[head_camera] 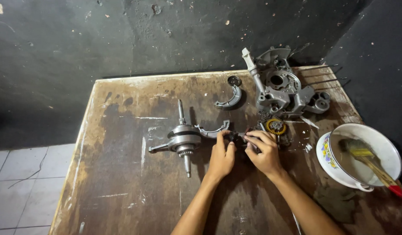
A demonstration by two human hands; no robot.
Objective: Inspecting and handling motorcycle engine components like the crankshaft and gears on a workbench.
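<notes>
hidden: small dark greasy metal part (238, 139) mostly covered by fingers, shape unclear
hands: left hand (221, 157) + right hand (265, 152) together, both clamped on it
near: grey steel crankshaft (183, 140) just left

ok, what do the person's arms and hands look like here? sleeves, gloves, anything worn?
Both forearms are bare: no sleeves show up to the lower edge of the picture. The left hand and right hand wear no gloves. No watch, ring or wristband is visible on either. Any grime on the fingers is hard to tell in this dim light.
</notes>
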